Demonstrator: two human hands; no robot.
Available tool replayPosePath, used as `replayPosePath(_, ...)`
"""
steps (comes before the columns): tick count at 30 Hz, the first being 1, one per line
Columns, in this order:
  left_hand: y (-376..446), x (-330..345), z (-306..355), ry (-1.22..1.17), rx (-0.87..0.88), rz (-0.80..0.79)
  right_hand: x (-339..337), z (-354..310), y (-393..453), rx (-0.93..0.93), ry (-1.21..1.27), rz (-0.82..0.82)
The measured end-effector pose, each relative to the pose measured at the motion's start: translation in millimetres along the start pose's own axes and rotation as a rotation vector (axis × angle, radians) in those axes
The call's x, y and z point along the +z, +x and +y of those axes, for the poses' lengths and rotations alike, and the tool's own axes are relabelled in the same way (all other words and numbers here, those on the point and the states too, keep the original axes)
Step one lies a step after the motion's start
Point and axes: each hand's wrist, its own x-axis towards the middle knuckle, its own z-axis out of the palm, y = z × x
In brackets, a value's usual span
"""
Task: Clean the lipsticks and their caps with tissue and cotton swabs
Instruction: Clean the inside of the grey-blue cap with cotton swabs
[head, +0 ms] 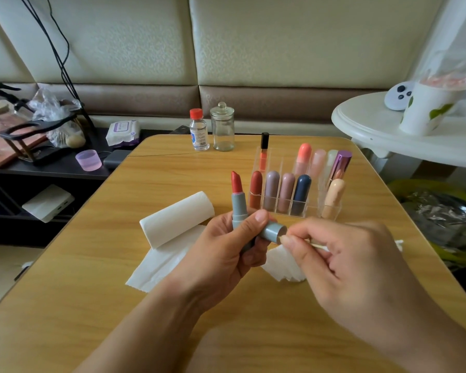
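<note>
My left hand (223, 254) grips an open grey lipstick (238, 203) standing upright, its red bullet showing on top. The same hand also holds the grey cap (273, 231), lying sideways with its mouth turned toward my right hand. My right hand (355, 262) pinches a wooden-stemmed cotton swab (396, 244) with its near end at the cap's mouth; the far white tip sticks out to the right. A piece of white tissue (283, 265) lies under both hands. A flattened tissue roll (178, 219) with an unrolled sheet lies to the left.
A clear acrylic organizer (280, 168) holds several lipsticks behind my hands. A red-capped bottle (199, 130) and an empty glass jar (222, 127) stand at the wooden table's (92, 305) far edge. A white round table (374, 133) is at right, cluttered shelves at left.
</note>
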Motion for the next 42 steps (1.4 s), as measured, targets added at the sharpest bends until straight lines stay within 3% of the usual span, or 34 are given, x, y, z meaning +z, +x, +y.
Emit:
replayPosePath(6, 0, 3, -1, -0.023, -0.046, 0.007, 3, 7, -1, 0.011, -0.093, 0.134)
replayPosePath(10, 0, 2, 2, -0.16, -0.083, -0.022, 1, 4, 0, -0.026, -0.188, 0.097)
replayPosePath(16, -1, 3, 4, -0.278, -0.11, -0.039, 6, -2, -2, -0.087, -0.051, 0.148)
replayPosePath(20, 1, 3, 4, -0.27, -0.118, 0.005, 7, 3, -3, -0.193, -0.253, 0.251)
replayPosePath(23, 1, 2, 4, -0.253, -0.127, 0.028, 9, 6, -4, -0.219, -0.356, 0.235)
replayPosePath(34, -1, 8, 4, -0.284, -0.206, 0.105, 11, 2, 1, 0.019, 0.099, 0.159)
replayPosePath(42, -2, 9, 6, -0.26, -0.276, 0.106, 13, 13, 1, -0.182, -0.143, 0.331)
